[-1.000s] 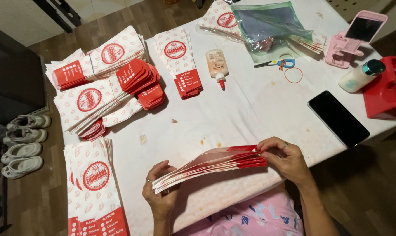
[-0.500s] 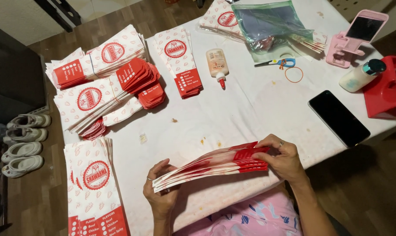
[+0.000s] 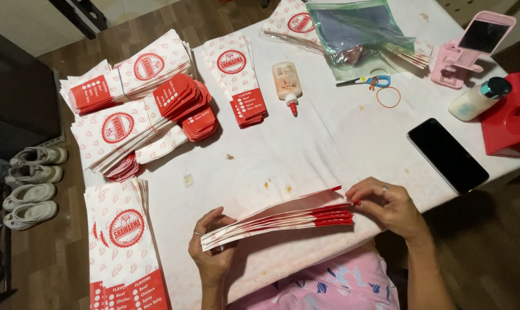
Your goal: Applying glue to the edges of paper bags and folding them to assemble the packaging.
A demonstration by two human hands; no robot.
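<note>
Open lane: bare table (image 3: 306, 143) at frame centre.
Left barrier: stacked paper bags (image 3: 134, 115).
Right barrier: black phone (image 3: 447, 155), red dispenser (image 3: 509, 123).
Upper edge: glue bottle (image 3: 287, 83), scissors (image 3: 366, 81).

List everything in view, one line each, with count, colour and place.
fanned paper bags: one bundle, white with red ends, held at the near table edge
bag stacks: several, white and red, left side of table
glue bottle: one, pale with red tip, top centre
scissors: one, blue handles, beside plastic bag
plastic bag: one, greenish clear, top
rubber band: one, orange, below scissors
phone: one, black, right
shoes: several, pale, floor left
left hand: holds bundle's left end
right hand: fingers pinch red ends
</note>
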